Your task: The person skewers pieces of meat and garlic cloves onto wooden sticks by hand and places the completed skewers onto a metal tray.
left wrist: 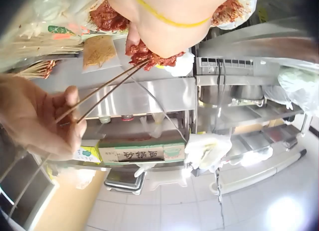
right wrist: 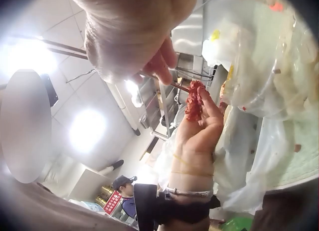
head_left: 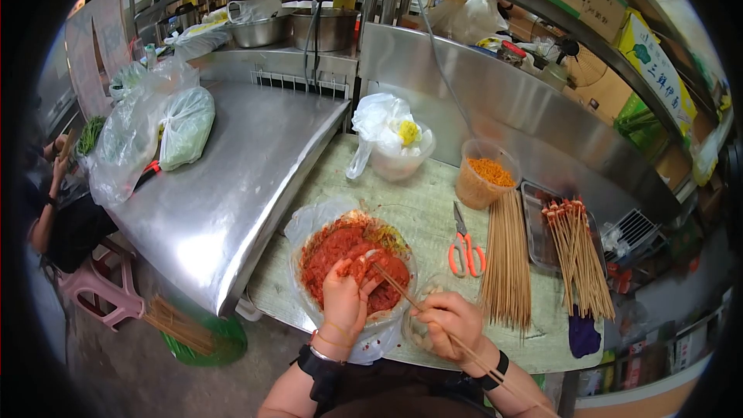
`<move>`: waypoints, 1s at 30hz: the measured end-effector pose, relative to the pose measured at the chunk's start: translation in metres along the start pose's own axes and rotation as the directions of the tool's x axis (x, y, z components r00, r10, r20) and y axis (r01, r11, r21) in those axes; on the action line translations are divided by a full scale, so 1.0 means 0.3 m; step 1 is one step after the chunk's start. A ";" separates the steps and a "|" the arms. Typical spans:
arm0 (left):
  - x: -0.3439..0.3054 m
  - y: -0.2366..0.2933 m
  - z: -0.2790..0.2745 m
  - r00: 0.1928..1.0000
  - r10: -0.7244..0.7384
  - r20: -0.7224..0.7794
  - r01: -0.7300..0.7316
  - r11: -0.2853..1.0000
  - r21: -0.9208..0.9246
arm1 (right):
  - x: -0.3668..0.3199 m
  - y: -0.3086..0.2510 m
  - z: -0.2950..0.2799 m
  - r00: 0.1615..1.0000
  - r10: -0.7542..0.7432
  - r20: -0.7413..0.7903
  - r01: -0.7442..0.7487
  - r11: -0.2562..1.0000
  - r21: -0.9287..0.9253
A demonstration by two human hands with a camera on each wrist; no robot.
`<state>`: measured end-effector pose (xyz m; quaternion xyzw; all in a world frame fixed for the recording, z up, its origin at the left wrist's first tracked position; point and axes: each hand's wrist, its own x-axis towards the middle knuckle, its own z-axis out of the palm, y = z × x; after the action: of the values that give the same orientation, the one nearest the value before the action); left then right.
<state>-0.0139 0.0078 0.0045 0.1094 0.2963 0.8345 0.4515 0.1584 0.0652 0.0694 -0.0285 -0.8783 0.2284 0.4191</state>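
Observation:
Over a bowl lined with clear plastic (head_left: 298, 224) and filled with red marinated meat (head_left: 329, 251), my left hand (head_left: 346, 306) holds a red-coated piece of meat (right wrist: 195, 104) in its fingers. My right hand (head_left: 449, 327) grips two thin bamboo skewers (left wrist: 99, 89), one a little apart from the other. Their tips reach the piece in the left hand, and their long ends run back past the right wrist. Beside the red bowl, partly under the right hand, sits a clear container (head_left: 418, 331) with pale pieces.
Orange-handled scissors (head_left: 466, 254), a bundle of bare skewers (head_left: 507, 271) and a tub of orange crumbs (head_left: 486, 173) lie to the right. Farther right, meat-tipped skewers (head_left: 579, 263) rest on a tray (head_left: 532, 220). A steel counter (head_left: 232, 147) adjoins on the left; a pink stool (head_left: 104, 286) stands below.

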 end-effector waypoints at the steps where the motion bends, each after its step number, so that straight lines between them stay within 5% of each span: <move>1: -0.001 0.000 0.011 0.997 0.067 -0.028 -0.066 0.997 0.030 | 0.005 -0.006 -0.005 0.999 0.022 0.046 -0.021 1.000 -0.019; 5: -0.005 -0.010 0.011 0.994 0.102 -0.042 -0.094 0.981 0.167 | -0.014 -0.011 -0.017 0.993 0.113 0.041 -0.115 0.992 0.057; 12: -0.020 -0.029 0.008 0.993 0.096 0.066 -0.109 0.967 0.231 | 0.001 0.016 0.018 0.991 0.054 0.121 -0.049 0.998 -0.051; 18: -0.023 -0.011 0.022 0.999 0.020 0.040 -0.029 0.970 0.241 | 0.011 0.019 0.046 0.974 0.211 0.083 -0.217 0.974 0.064; 20: -0.014 -0.027 0.014 0.996 0.080 -0.042 -0.072 0.983 0.170 | -0.031 -0.006 0.035 0.784 0.617 0.064 -0.584 0.699 0.411; 24: -0.009 -0.013 0.005 0.995 0.096 -0.016 -0.094 0.990 0.102 | -0.130 -0.011 -0.113 0.689 0.721 -0.074 -0.535 0.575 0.619; 27: -0.025 -0.013 0.045 0.983 0.184 0.012 -0.183 0.968 0.173 | -0.207 -0.028 -0.224 0.484 0.870 -0.095 -0.461 0.346 0.817; 30: -0.043 -0.010 0.061 0.977 0.208 0.050 -0.213 0.961 0.175 | -0.292 -0.012 -0.318 0.371 0.890 -0.266 -0.322 0.392 0.862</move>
<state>0.0039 0.0057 0.0185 0.1936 0.3499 0.8458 0.3531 0.2872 0.0768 0.0594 -0.3129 -0.3939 0.6546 0.5643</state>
